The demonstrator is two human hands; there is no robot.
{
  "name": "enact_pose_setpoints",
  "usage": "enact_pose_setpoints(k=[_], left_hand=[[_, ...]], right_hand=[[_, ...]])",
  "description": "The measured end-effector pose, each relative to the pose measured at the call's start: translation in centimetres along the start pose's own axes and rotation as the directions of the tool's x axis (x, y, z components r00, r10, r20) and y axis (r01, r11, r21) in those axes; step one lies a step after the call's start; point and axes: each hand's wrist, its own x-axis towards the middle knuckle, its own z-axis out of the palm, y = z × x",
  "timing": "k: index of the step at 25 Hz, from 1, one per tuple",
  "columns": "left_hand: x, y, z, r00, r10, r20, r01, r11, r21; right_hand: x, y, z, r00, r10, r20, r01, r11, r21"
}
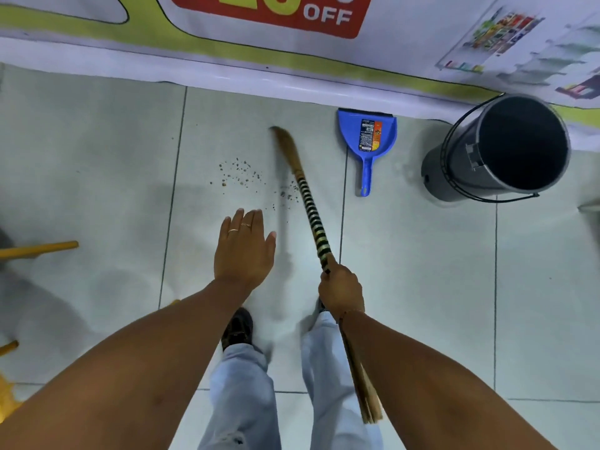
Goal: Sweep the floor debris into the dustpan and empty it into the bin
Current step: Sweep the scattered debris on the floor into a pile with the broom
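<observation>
Head view. Right hand (341, 292): closed around a broom (310, 206) with a black-and-yellow banded handle; blurred far end over the floor just right of the debris. Left hand (244, 246): flat, fingers spread, holding nothing, two rings. Debris (238, 173): small dark crumbs scattered on pale floor tiles (422, 287). Dustpan (368, 141): blue, lying flat, handle toward the person, right of the broom. Bin (506, 147): dark, mouth open, right of the dustpan. Printed banner (292, 53) along the far edge.
</observation>
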Motion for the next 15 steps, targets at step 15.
enact_pose_setpoints(k=[15], left_hand=[[-7.5, -10.8, 0.6, 0.992, -0.016, 0.122, 0.018, 1.0, -0.016]], right_hand=[[-4.4, -8.2, 9.6, 0.924, 0.329, 0.193, -0.353, 0.929, 0.108]])
